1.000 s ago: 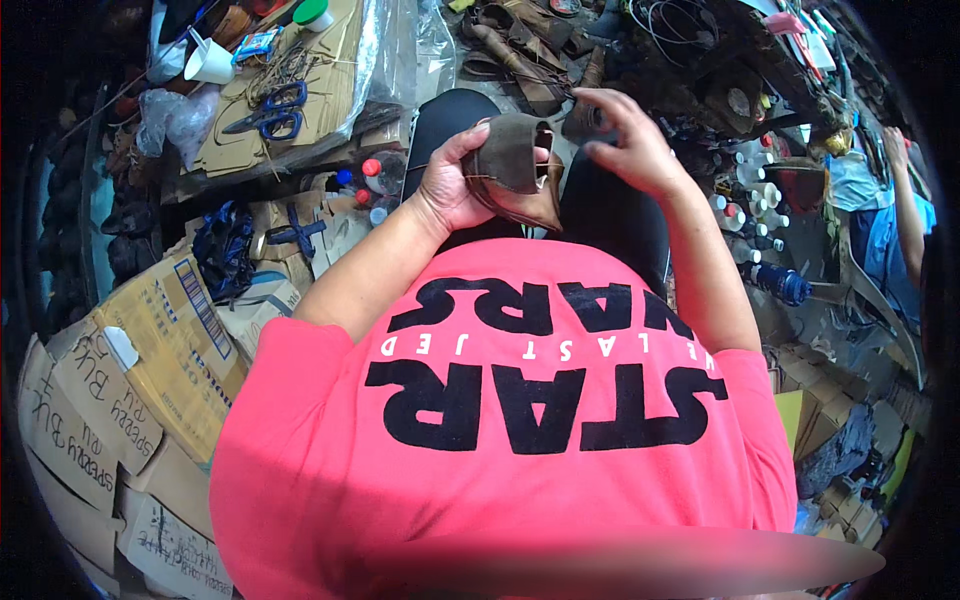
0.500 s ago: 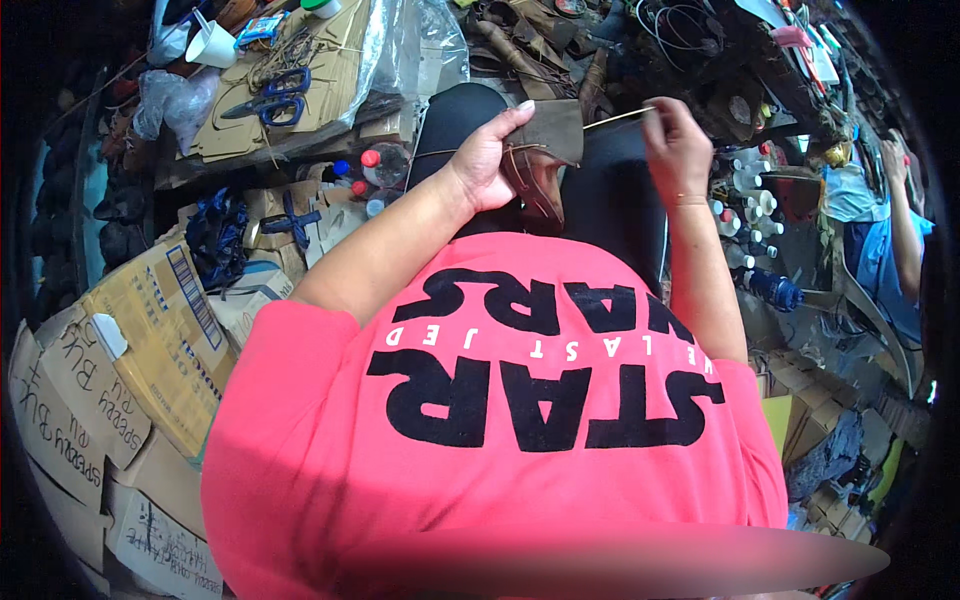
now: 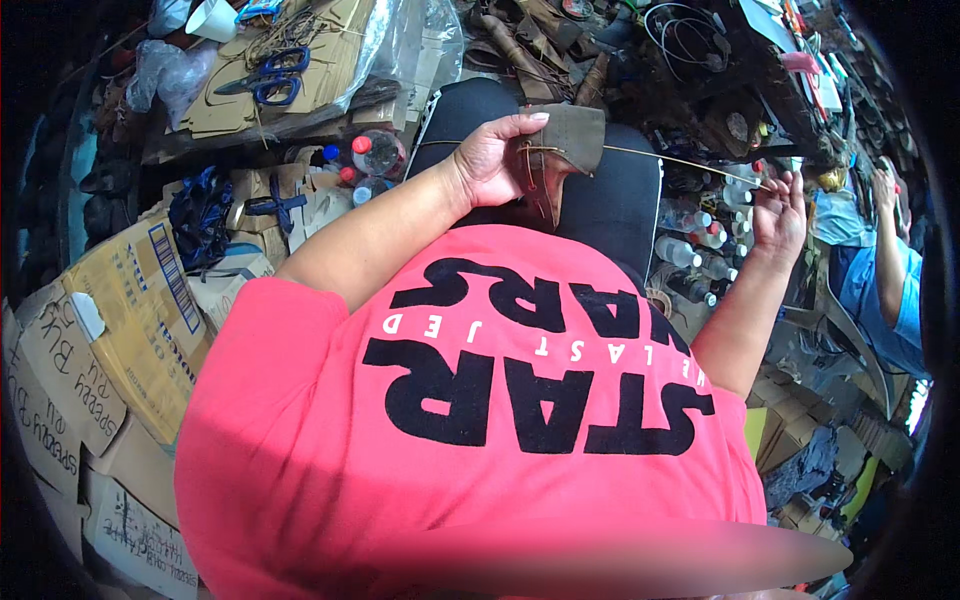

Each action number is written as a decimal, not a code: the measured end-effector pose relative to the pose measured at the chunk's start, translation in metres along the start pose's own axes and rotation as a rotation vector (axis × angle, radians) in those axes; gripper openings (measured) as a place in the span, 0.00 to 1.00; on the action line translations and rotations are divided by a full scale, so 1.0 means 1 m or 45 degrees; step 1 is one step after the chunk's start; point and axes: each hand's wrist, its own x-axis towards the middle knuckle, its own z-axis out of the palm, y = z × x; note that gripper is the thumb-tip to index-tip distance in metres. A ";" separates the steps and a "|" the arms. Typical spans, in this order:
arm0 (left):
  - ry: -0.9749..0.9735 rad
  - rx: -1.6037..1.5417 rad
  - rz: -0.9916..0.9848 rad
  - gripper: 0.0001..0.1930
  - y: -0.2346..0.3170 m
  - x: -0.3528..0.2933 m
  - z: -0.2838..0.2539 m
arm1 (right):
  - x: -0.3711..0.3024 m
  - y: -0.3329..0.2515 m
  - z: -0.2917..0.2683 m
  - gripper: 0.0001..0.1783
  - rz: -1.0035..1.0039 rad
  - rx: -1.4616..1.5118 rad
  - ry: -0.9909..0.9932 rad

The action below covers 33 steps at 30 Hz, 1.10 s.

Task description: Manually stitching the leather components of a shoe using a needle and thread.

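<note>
Over 2 knees (image 3: 618,195), the left hand (image 3: 488,165) clasps brown leather (image 3: 575,135); the half-curled right hand (image 3: 778,215) apparently pinches taut thread (image 3: 660,156).

Leather piece (image 3: 577,137): in my left fingers (image 3: 522,125), over my legs (image 3: 612,205)
Thread (image 3: 690,163): stretched from there rightward to my right fingers (image 3: 785,190)
Scissors (image 3: 266,76): on cardboard sheets (image 3: 225,116), ahead and left of me
Bottles (image 3: 682,252): right of my legs
Carton (image 3: 138,325): on my left
Co-worker (image 3: 880,285): farther right, past the bottles
</note>
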 end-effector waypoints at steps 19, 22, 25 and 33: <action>0.154 0.213 0.072 0.22 -0.004 -0.001 0.012 | -0.091 0.150 0.101 0.09 0.245 -1.419 -0.923; 0.157 0.211 0.099 0.22 -0.005 -0.001 0.013 | -0.087 0.155 0.102 0.08 0.361 -1.271 -0.938; 0.170 0.194 0.108 0.22 -0.005 0.000 0.013 | -0.081 0.158 0.100 0.08 0.338 -1.285 -1.058; 0.149 0.206 0.092 0.21 -0.004 0.001 0.012 | -0.076 0.157 0.098 0.08 0.429 -1.243 -1.149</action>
